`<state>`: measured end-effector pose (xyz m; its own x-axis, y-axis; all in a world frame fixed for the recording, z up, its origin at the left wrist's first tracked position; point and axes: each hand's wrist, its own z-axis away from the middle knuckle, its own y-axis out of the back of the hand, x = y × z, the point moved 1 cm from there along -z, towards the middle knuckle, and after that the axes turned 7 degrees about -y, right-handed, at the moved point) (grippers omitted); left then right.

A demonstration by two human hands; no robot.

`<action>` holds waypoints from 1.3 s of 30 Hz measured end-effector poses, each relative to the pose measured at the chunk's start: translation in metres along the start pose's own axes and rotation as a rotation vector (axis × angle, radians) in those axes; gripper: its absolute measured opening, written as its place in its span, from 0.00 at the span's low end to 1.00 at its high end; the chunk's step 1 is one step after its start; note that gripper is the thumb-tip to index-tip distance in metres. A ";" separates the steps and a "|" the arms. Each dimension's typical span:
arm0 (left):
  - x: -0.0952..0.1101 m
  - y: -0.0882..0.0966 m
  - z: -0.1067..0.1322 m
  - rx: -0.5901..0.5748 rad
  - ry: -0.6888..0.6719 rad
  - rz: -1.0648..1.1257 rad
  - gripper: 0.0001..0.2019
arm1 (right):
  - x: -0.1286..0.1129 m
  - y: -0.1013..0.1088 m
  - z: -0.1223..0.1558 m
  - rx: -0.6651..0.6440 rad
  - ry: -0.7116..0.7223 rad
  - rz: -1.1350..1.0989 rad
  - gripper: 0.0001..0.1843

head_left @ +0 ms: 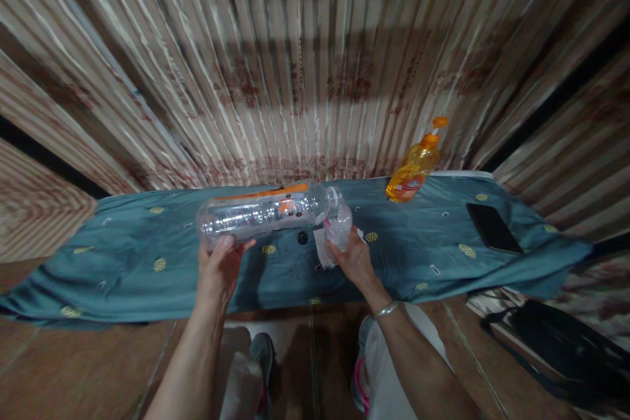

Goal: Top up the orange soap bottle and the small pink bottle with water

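Note:
My left hand (220, 266) is closed on the base end of a large clear plastic bottle (246, 216) with an orange label, tilted onto its side above the cloth. My right hand (352, 257) is wrapped round a small clear plastic bottle (337, 226) with pink marks. The large bottle's neck points right and meets the top of the small bottle; whether the two mouths touch, I cannot tell. White paper (322, 251) shows beside my right hand, partly hidden by it. A small dark round thing (302, 237) lies on the cloth below the large bottle.
A teal patterned cloth (187, 275) covers the table. To the right stand an orange pump bottle (412, 170) of yellow-orange liquid and a black phone (493, 228). Pleated striped curtains (305, 65) hang behind. On the floor at lower right is a black bag (556, 341).

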<state>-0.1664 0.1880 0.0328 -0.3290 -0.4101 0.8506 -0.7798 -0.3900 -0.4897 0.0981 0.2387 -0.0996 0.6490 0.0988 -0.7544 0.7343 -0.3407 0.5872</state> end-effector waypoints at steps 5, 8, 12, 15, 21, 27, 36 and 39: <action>0.000 0.000 -0.001 0.020 0.009 0.007 0.35 | -0.001 -0.001 0.000 -0.001 0.004 0.008 0.34; 0.001 0.000 -0.002 0.002 -0.003 -0.004 0.33 | -0.002 -0.001 0.000 0.001 0.012 0.006 0.34; 0.001 0.001 -0.002 -0.026 -0.015 -0.023 0.31 | -0.003 0.000 0.000 -0.014 -0.008 0.010 0.38; 0.000 0.000 -0.002 -0.013 -0.018 -0.022 0.31 | -0.003 0.000 0.001 -0.022 -0.023 0.005 0.44; 0.000 -0.001 -0.002 -0.017 -0.014 -0.028 0.31 | -0.002 -0.002 0.001 0.013 -0.010 -0.013 0.43; 0.000 0.000 -0.003 0.007 -0.001 -0.028 0.29 | -0.001 -0.001 -0.001 -0.003 0.010 0.010 0.35; -0.003 0.003 -0.003 -0.012 -0.022 -0.027 0.27 | -0.002 0.000 -0.001 -0.001 -0.006 -0.002 0.31; -0.006 0.005 -0.004 -0.016 -0.020 -0.027 0.25 | -0.003 0.001 -0.001 -0.004 0.004 -0.015 0.30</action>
<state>-0.1704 0.1918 0.0262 -0.2974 -0.4157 0.8595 -0.7968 -0.3879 -0.4633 0.0972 0.2391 -0.0963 0.6387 0.1076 -0.7619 0.7447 -0.3355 0.5769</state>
